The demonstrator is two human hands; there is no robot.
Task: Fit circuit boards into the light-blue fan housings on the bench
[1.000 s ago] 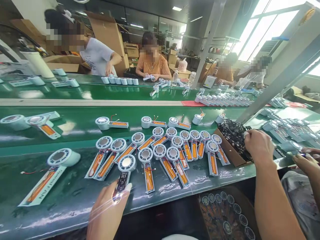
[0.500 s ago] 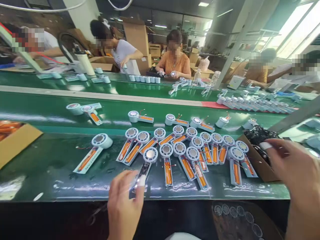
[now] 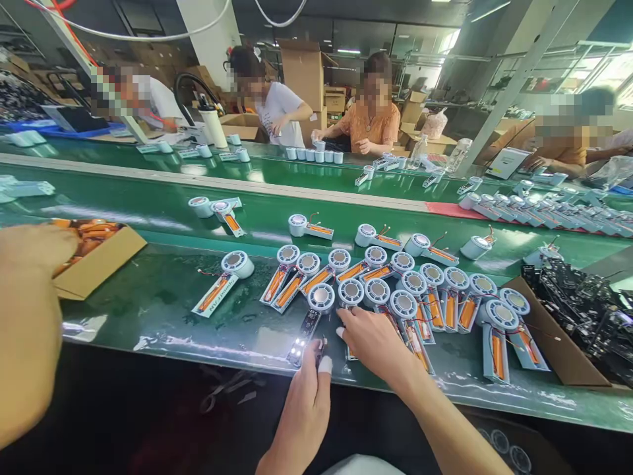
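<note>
My left hand [image 3: 309, 396] is at the table's front edge, thumb and fingers closed on a small dark part [image 3: 321, 346], mostly hidden. To its right, my right hand [image 3: 378, 340] has its fingers and thumb at the neck of a light-blue fan [image 3: 351, 291], covering much of its handle. Beside them lies a fan with a black circuit board [image 3: 310, 323] and lit white spots. Many more fans with open handles, orange batteries and thin wires lie around, one apart on the left [image 3: 236, 264].
A cardboard box of black circuit boards [image 3: 568, 363] stands at the right. At the left, another person's arm [image 3: 30, 284] reaches to a box of orange batteries [image 3: 106, 264]. Fans lie on the green belt [image 3: 267, 198]; several people sit beyond it.
My right hand has moved from the box of boards to the fans. My left hand has come to the front edge, closed on a dark part. Another person's arm has appeared; the view has shifted left.
</note>
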